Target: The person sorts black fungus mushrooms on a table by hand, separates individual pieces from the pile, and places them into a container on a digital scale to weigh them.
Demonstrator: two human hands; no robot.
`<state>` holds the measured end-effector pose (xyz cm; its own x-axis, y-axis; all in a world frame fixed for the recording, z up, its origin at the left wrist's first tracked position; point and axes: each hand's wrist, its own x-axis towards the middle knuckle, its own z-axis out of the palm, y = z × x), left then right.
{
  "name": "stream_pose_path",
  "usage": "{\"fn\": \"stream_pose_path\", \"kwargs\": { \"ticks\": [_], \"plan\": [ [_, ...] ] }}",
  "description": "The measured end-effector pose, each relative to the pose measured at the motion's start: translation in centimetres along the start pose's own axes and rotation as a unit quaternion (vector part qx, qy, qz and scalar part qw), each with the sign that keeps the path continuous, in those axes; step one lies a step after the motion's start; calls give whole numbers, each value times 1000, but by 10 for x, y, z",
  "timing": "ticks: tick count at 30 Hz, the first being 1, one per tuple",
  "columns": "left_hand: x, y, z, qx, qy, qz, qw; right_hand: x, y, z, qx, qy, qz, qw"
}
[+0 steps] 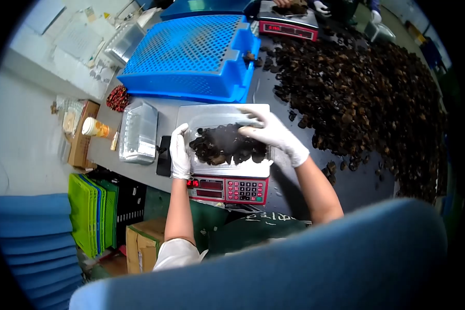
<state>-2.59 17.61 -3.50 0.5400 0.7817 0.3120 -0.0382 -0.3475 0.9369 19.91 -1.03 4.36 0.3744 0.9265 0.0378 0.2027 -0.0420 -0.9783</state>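
Note:
A clear plastic tray (201, 166) with dark, mushroom-like pieces (225, 145) in it rests on a red and silver digital scale (232, 190). Gloved in white, my left hand (180, 152) is upright against the tray's left side, its fingers together. My right hand (274, 133), also in a white glove, is over the tray's right part with fingers apart, its fingertips above or touching the pieces. Red digits are lit on the scale's display. A large heap of the same dark pieces (367, 98) covers the right of the table.
Behind the scale stands an upturned blue crate (183, 57). To the left are stacked clear trays (138, 132), a black phone-like object (164, 156), a cup (95, 127) and a red patterned item (118, 98). Co-workers' gloved hands appear near a second scale (288, 29).

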Motion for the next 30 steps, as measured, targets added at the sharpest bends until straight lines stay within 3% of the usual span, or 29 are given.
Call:
{"fn": "stream_pose_path", "kwargs": {
  "ticks": [3, 6, 9, 10, 12, 13, 14, 17, 21, 22, 26, 30],
  "plan": [
    [3, 1, -12, -8, 17, -8, 1000, -4, 26, -17, -5, 29, 0, 1000],
    [5, 14, -18, 26, 3, 28, 999, -20, 39, -18, 37, 72, 65, 995],
    [6, 35, -7, 117, -73, 86, 987, -24, 30, -8, 37, 93, 30, 995],
    [8, 45, -4, 178, -129, 160, 962, -24, 31, -5, -22, 101, 11, 995],
    [7, 52, 7, 247, -219, 215, 919, -20, 38, 3, -212, 124, -125, 961],
    [5, 48, 11, 278, -247, 223, 901, -18, 25, 5, -216, 61, -121, 967],
    [3, 42, 15, 331, -270, 198, 882, -21, 39, 14, -344, 60, -161, 923],
    [-8, 21, 19, 411, -271, 179, 852, -30, 49, 34, -474, 26, -151, 867],
    [-8, 28, 15, 323, -288, 167, 886, -33, 49, 27, -460, 16, -142, 876],
    [-7, 29, 12, 324, -283, 167, 887, -33, 45, 22, -407, 15, -142, 902],
    [-10, 16, -2, 59, -140, 82, 985, -28, 48, 10, -253, 64, -136, 956],
    [-16, 20, -18, 1, -28, 19, 999, -14, 35, 21, -312, 133, -110, 934]
  ]
}}
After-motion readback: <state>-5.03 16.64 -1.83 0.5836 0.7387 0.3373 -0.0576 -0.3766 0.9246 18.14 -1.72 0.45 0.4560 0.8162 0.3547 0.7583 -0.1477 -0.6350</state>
